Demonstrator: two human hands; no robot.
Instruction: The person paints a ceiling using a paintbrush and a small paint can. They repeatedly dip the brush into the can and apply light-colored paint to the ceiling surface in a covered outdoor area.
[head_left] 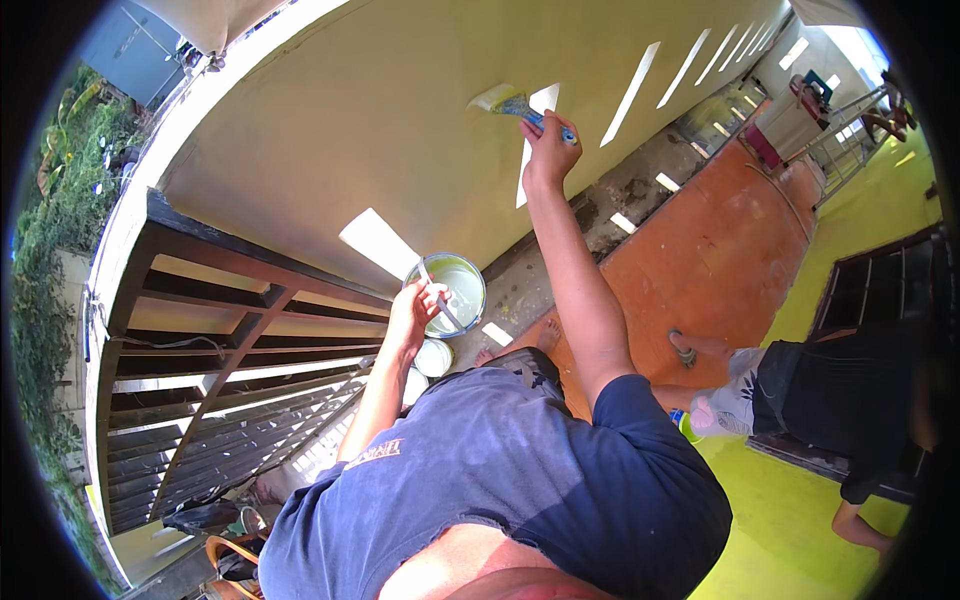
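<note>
- Head view: the right hand [545,140] was raised against the pale yellow wall [330,120], its fingers wrapped tight round the blue handle of a paintbrush [520,106].
- The brush's bristles stuck out beyond the fingertips, toward the picture's left, and lay flat on the wall, on a lighter patch of paint.
- The brush handle's end showed just past the thumb side of the fist, on the right.
- The left hand [415,305] was lower down, fingers curled shut round the thin wire handle of a paint can [455,290].
- The can hung just beyond those fingers, its open mouth showing pale paint inside.
- A smaller round white lid or tub [433,357] sat just below the left hand's knuckles; which of the two it was could not be told.
- A dark metal railing [230,340] ran off to the left of the left hand.
- The orange floor [720,260] lay well to the right of the right forearm.
- Another person [800,390], in dark clothes, crouched far to the right of both hands, on the bright green floor [800,520].
</note>
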